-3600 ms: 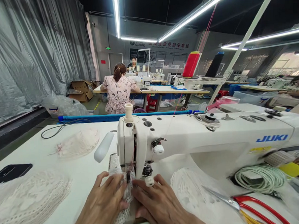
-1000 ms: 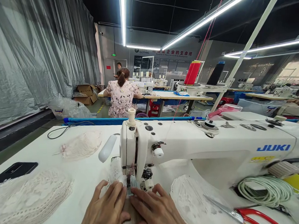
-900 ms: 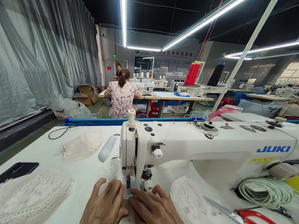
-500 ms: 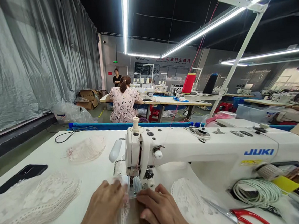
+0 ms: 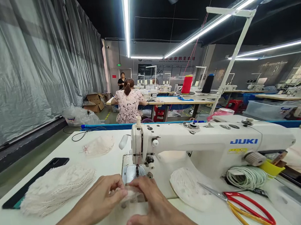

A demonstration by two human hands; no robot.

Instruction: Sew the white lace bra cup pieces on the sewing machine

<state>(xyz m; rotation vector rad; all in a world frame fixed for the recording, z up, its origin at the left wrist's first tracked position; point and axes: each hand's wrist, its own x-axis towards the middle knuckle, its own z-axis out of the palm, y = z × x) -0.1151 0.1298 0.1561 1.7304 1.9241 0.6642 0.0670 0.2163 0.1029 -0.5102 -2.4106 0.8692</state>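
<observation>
Through the head camera I see both hands at the lower middle of the frame. The left hand (image 5: pixel 102 197) is closed in a pinch, and it holds a small piece of white lace (image 5: pixel 131 194) between thumb and fingers. The right hand (image 5: pixel 157 205) touches the other end of this piece with its fingers, while its thumb stands wide apart from them. The lace is near the metal plate (image 5: pixel 128 174) of the white sewing machine (image 5: pixel 208 139), on the nearer side. At left of the frame I see a thick stack of lace pieces (image 5: pixel 59 186), lying partly over a dark flat object (image 5: pixel 57 162). At lower right, scissors (image 5: pixel 248 206) lie with their blades on a pale fabric pile (image 5: pixel 185 185).
</observation>
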